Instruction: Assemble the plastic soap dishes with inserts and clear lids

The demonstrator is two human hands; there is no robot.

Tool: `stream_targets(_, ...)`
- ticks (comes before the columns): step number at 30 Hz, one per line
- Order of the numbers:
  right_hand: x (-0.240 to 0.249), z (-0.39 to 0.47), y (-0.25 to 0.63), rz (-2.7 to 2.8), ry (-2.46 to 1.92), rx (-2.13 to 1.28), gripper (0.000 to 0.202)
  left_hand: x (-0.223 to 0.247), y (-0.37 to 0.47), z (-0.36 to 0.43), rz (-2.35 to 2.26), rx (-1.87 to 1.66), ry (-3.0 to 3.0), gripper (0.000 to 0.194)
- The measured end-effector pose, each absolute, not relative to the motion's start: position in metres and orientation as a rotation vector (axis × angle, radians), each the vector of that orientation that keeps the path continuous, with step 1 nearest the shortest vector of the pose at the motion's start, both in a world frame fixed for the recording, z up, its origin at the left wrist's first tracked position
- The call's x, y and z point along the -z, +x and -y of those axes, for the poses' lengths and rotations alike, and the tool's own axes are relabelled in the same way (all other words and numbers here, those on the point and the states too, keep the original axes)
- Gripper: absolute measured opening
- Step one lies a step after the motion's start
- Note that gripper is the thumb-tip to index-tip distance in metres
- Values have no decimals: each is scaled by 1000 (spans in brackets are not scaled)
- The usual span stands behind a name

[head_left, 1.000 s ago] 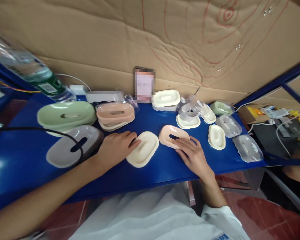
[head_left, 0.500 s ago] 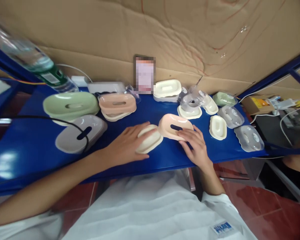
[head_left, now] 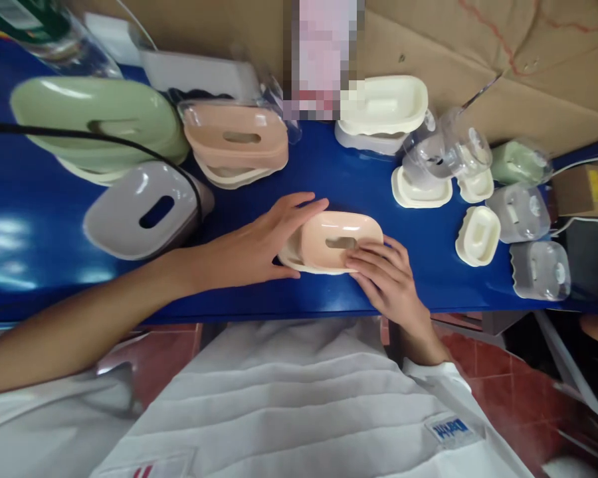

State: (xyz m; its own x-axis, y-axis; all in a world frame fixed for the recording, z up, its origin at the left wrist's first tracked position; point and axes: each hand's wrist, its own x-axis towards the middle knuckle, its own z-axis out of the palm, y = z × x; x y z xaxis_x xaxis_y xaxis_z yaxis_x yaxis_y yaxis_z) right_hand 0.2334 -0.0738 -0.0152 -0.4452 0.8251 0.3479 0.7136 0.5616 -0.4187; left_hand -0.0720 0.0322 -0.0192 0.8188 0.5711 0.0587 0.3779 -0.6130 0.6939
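Observation:
At the front middle of the blue table, a peach slotted dish (head_left: 323, 232) sits over a cream tray (head_left: 290, 253), overlapping most of it. My right hand (head_left: 386, 272) grips the dish's right side, fingers over its rim and thumb at the front edge. My left hand (head_left: 279, 236) is at the cream tray's left end, thumb and fingers spread around it; whether it presses on the tray is hard to tell. Left of my hands lies a white slotted dish (head_left: 114, 212). Behind it are a large green dish (head_left: 129, 106) and another peach dish (head_left: 274, 143) on a cream base.
Cream trays (head_left: 403, 99) stand at the back, near clear plastic covers (head_left: 471, 143). Several small lidded boxes line the right side of the blue table (head_left: 323, 172). A black cable (head_left: 144, 149) crosses the left dishes. A bottle (head_left: 64, 40) and a blurred upright panel (head_left: 319, 53) are behind.
The peach dish has moved left over the cream tray with my right hand. My left hand has its fingers around the tray's end rather than across its top. The view has tilted down and closer.

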Motion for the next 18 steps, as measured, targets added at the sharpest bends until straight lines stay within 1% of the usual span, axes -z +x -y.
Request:
stream_targets(4, 12, 77, 212, 2319, -1269, -177, 45, 22, -71, -30, -599, -415, 2402, 114)
stream_targets(8, 14, 77, 201, 2402, -1287, -112, 45, 26, -69, -38, -626, -394, 2540, 99)
stream_targets(12, 16, 77, 208, 2459, -1259, -158, 43, 22, -67, -41, -646, -274, 2607, 85)
stream_targets(18, 22, 76, 219, 2437, -1290, -276, 48, 20, -68, -35, -690, -245, 2555, 77)
